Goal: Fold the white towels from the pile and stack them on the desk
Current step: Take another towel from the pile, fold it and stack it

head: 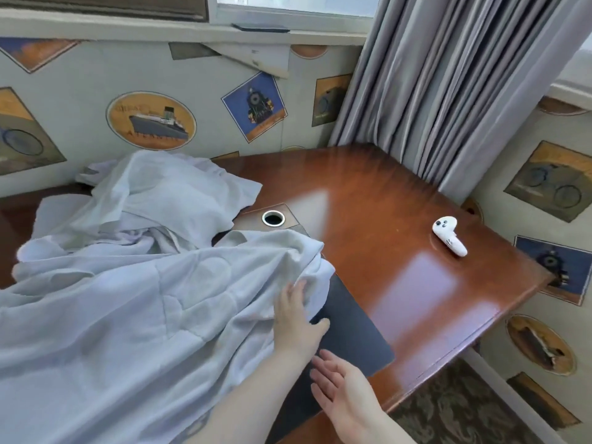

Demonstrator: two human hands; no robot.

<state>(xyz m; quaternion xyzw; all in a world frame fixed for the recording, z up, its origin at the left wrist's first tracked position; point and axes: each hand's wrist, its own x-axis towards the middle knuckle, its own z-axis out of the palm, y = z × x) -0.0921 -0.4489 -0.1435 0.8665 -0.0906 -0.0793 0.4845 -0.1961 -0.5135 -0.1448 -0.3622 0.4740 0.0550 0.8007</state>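
**Readable lettering: one word on the wallpaper**

One legible word is showing in the head view: "ATLANTIC", in faded capitals, is running along the lower part of the oval ship emblem [151,121] on the wallpaper [80,75], beneath the drawn ocean liner. A second line of lettering is sitting in the upper left of the same oval, but it is blurring too much to read. The blue locomotive picture [254,106] is carrying small marks at its base that are staying illegible. The white controller [449,235] is showing no readable brand.
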